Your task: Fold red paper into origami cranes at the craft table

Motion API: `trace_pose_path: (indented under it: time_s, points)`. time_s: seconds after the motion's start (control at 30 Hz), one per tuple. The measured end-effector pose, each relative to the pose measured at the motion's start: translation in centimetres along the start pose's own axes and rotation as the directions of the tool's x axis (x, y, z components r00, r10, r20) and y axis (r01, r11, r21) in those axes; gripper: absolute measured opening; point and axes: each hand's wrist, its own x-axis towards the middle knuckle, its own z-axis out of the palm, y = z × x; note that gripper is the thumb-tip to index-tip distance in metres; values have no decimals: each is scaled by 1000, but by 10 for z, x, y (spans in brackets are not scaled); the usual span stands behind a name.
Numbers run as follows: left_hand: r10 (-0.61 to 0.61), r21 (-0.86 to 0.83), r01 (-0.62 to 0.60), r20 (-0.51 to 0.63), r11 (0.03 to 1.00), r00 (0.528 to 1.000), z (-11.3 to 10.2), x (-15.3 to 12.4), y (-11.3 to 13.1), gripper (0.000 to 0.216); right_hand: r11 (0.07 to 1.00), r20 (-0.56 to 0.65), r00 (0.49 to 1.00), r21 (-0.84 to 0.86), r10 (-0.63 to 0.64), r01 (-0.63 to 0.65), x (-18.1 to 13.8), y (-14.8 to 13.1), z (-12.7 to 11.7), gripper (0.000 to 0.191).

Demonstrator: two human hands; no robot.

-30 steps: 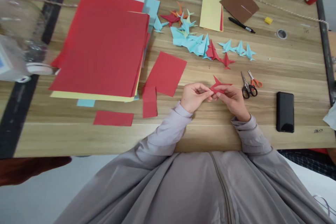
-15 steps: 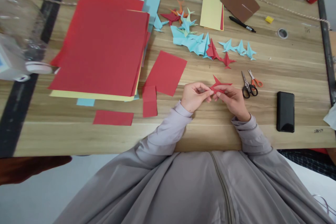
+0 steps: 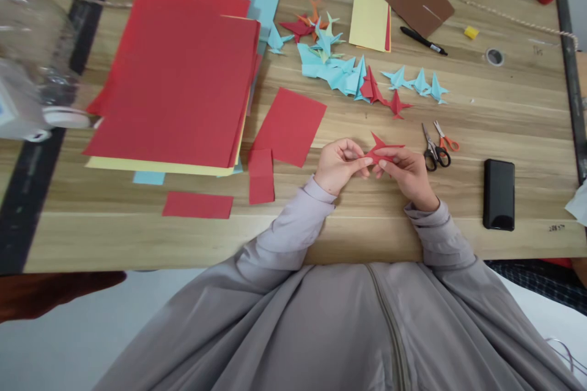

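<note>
Your left hand (image 3: 338,165) pinches one end of the red folded piece (image 3: 376,148) between thumb and fingers, while your right hand (image 3: 407,174) grips its other side. The piece sits left of the black-handled scissors (image 3: 431,146), with your right hand between. Barely anything has changed over the last second: both grips stay put and the points keep their shape, so you seem to be working it in place. Beyond the scissors, to their left, lies a small red figure (image 3: 397,105); farther beyond them are three light-blue figures (image 3: 419,84).
</note>
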Motion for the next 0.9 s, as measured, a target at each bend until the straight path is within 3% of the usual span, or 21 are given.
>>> trace_pose_path:
  time_s: [0.27,0.53,0.77,0.9]
  points:
    - [-129,-105,131,33,986,991,-2,-1,6,47,1000,-3,1000,10,15,-15,0,-6,-2,21]
    - [-30,-15,31,44,999,999,-1,1,-2,48,999,44,998,33,35,-37,0,-6,4,23]
    - [-70,-10,70,35,997,997,-6,3,-1,45,996,139,990,74,39,-50,-1,-5,-1,25]
    - [-80,-13,80,25,997,997,-5,2,0,44,996,131,990,62,49,-58,-1,-5,-3,23]
